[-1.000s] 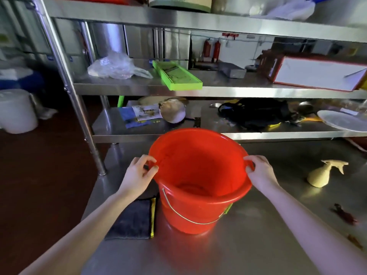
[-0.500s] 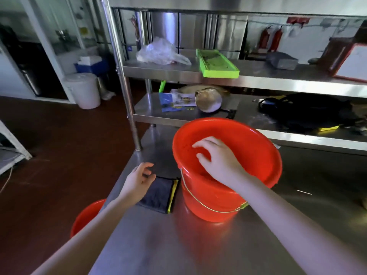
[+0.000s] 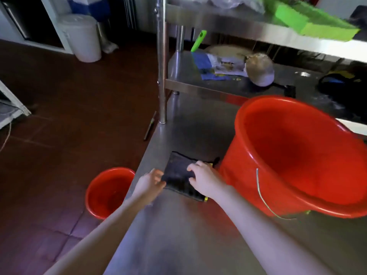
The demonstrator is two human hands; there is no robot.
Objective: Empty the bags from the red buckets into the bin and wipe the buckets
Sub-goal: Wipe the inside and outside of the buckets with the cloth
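A steel counter is seen filling the lower middle of the view, with a steel rack's lower shelf at its far edge and a green tray on the shelf above. A large red bucket is stood on the counter at the right, its mouth turned towards the camera and its wire handle hung down against its near side. A second red bucket is set on the brown floor, just beside the counter's left edge. A white bin is placed well apart from both buckets, against the far wall at the upper left. A dark cloth with a yellow edge is laid flat on the counter, just left of the large bucket's base. The cloth's near left corner is pinched by the left hand, whose fingers are closed on it. The cloth's right part is covered by the right hand, its fingers curled down and gripped onto the fabric. Both forearms are stretched out over the counter.
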